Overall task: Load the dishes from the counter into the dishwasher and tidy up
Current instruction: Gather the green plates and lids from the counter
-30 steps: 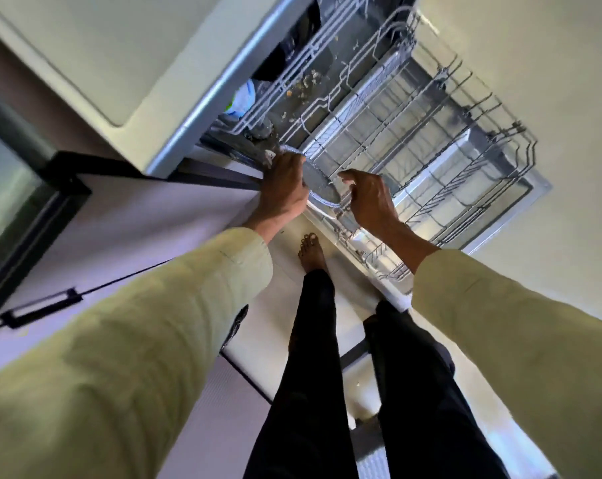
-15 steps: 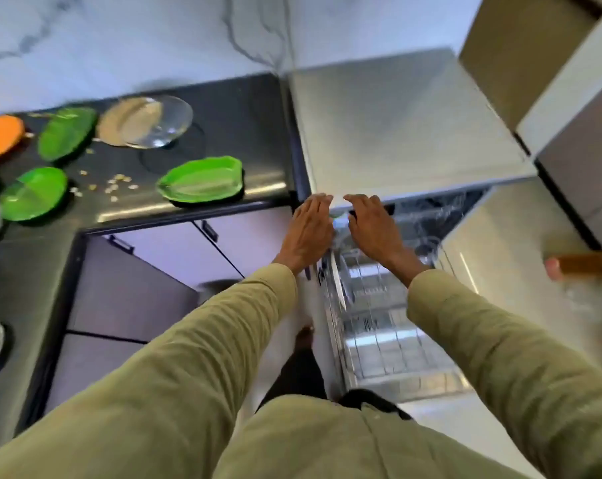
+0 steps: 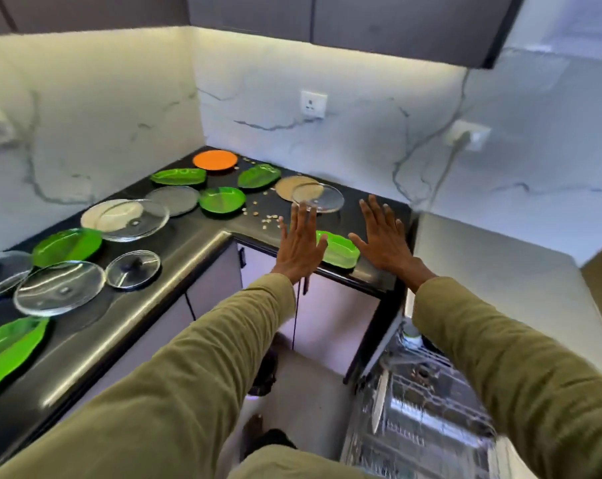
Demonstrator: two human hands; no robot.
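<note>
My left hand (image 3: 301, 242) and my right hand (image 3: 384, 238) are both raised over the counter corner, fingers spread and holding nothing. Between them a green leaf-shaped plate (image 3: 339, 250) lies at the front edge of the black counter (image 3: 195, 247). Just beyond my left fingertips sits a clear glass plate (image 3: 318, 198) partly over a tan plate (image 3: 292, 187). At the lower right the dishwasher rack (image 3: 413, 409) stands pulled out, with one plate (image 3: 379, 399) set upright in it.
Several green plates (image 3: 221, 199), an orange plate (image 3: 215, 160), a grey plate (image 3: 176, 200) and glass lids (image 3: 133, 267) are spread along the L-shaped counter. Crumbs (image 3: 266, 216) are scattered near the corner. Wall sockets (image 3: 313, 104) sit on the marble backsplash; dark cabinets hang overhead.
Both hands have left the dishwasher rack, where they set a plate, and risen over the counter corner. My view has swung up from the rack to the counter.
</note>
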